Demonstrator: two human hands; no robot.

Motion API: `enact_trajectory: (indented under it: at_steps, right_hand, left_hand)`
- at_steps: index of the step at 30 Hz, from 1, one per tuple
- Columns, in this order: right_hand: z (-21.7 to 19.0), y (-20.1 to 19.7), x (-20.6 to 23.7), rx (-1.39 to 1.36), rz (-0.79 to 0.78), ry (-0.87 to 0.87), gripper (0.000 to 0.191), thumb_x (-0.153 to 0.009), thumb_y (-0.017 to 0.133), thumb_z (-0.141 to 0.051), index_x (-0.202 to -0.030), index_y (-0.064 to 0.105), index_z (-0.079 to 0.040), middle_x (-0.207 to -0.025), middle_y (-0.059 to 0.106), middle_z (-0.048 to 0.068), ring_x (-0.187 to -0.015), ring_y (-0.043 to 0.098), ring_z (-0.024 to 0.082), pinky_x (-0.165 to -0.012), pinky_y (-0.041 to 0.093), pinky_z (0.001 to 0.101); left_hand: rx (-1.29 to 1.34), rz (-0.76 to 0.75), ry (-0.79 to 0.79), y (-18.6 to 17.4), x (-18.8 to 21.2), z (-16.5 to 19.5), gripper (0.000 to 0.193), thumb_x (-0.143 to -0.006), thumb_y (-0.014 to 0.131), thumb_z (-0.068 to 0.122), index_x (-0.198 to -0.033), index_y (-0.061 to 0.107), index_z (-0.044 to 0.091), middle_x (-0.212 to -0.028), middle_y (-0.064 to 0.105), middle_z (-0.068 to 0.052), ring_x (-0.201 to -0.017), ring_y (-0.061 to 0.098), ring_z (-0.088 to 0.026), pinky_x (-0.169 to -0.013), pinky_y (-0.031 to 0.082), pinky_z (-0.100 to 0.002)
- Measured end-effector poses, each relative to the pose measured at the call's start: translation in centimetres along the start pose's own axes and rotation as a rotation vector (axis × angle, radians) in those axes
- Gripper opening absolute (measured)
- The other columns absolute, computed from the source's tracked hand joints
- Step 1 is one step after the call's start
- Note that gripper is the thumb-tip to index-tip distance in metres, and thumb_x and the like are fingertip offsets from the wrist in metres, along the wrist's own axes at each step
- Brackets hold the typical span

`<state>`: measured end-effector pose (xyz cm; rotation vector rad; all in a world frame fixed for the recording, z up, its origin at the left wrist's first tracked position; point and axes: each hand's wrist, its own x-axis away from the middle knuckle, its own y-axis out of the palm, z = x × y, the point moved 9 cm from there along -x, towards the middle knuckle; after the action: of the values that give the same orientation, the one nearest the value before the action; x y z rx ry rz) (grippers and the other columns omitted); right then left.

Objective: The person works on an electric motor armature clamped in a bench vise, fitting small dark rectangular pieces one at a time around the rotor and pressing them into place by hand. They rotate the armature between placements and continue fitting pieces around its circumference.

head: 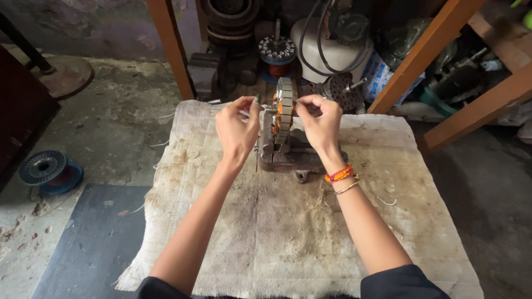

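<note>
Pinching at a motor stator point(285, 108) from both sides, on a stained cloth point(288, 232) spread over the floor. Standing on edge in a small rusty bench vise point(288, 152), near the cloth's far edge, with copper-orange winding showing inside the ring of grey laminated steel. Left hand point(237, 130) raised on the left of the stator, thumb and forefinger closed together on something thin at its side, apparently a fine wire or a pin, too small to tell which. Right hand point(320, 122) raised on the right, fingers curled and fingertips pressed together at the stator's upper rim, likewise closed on something too thin to make out. An orange beaded bracelet point(339, 174) and a thin metal bangle point(347, 188) on the right wrist. Dark sleeves at the bottom edge.

Behind the vise, a clutter of motor parts: another stator with copper winding point(277, 55), a whitish motor housing point(332, 47) with black cable looped over it, a round toothed rotor piece point(341, 91), and a stack of dark rings point(230, 19). Orange-brown wooden legs point(169, 47) slanting up on either side of the clutter. On the bare concrete to the left, well apart from the cloth, a blue spool point(50, 171) of reddish wire. A dark mat point(94, 243) lying partly under the cloth's near left corner.
</note>
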<state>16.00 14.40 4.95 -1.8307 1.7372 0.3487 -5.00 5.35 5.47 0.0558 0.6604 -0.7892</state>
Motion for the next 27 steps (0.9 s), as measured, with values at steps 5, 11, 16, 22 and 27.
enact_trajectory:
  at_steps: [5, 11, 16, 22, 27]
  right_hand:
    - [0.6, -0.3, -0.6, -0.062, -0.115, -0.063, 0.011, -0.091, 0.072, -0.003, -0.098, 0.079, 0.001, -0.082, 0.074, -0.002, -0.069, 0.060, 0.000, -0.063, 0.047, 0.0182]
    - [-4.6, -1.6, 1.7, 0.048, -0.008, -0.223, 0.011, -0.091, 0.071, -0.002, -0.099, 0.078, -0.002, -0.093, 0.075, 0.003, -0.076, 0.062, 0.009, -0.068, 0.047, 0.0237]
    - [-12.2, 0.8, 5.6, 0.371, -0.086, -0.687, 0.019, -0.088, 0.072, -0.004, -0.107, 0.076, -0.006, -0.106, 0.072, 0.009, -0.100, 0.068, 0.027, -0.091, 0.054, 0.0371]
    - [-13.6, 3.2, 7.2, 0.571, -0.080, -0.870, 0.011, -0.087, 0.078, -0.009, -0.098, 0.076, -0.009, -0.105, 0.074, 0.005, -0.106, 0.065, 0.027, -0.096, 0.048, 0.0408]
    - [-11.8, 0.8, 6.8, 0.433, 0.011, -0.740, 0.008, -0.090, 0.078, -0.005, -0.098, 0.077, -0.008, -0.102, 0.075, 0.002, -0.101, 0.066, 0.023, -0.092, 0.047, 0.0377]
  left_hand:
    - [-0.034, -0.029, -0.172, -0.2, 1.2, -2.8, 0.020, -0.095, 0.064, 0.020, -0.097, 0.081, 0.008, -0.079, 0.080, -0.007, -0.058, 0.072, -0.014, -0.056, 0.055, -0.028]
    - [-0.035, -0.062, -0.234, -1.4, 5.2, -4.6, 0.024, -0.093, 0.068, 0.023, -0.092, 0.082, 0.004, -0.078, 0.079, -0.011, -0.061, 0.073, -0.018, -0.060, 0.055, -0.030]
    - [0.008, -0.035, -0.163, -1.8, 7.1, -3.4, 0.022, -0.090, 0.069, 0.020, -0.097, 0.079, 0.002, -0.081, 0.078, -0.013, -0.068, 0.075, -0.019, -0.067, 0.058, -0.032]
    - [-0.034, -0.043, 0.022, -2.3, 9.1, 1.0, 0.014, -0.086, 0.073, 0.012, -0.095, 0.077, 0.002, -0.082, 0.074, -0.014, -0.072, 0.072, -0.023, -0.070, 0.056, -0.033]
    - [-0.002, -0.015, 0.105, -3.0, 8.2, 3.6, 0.009, -0.088, 0.072, 0.008, -0.092, 0.075, 0.001, -0.080, 0.073, -0.013, -0.074, 0.069, -0.023, -0.071, 0.055, -0.033]
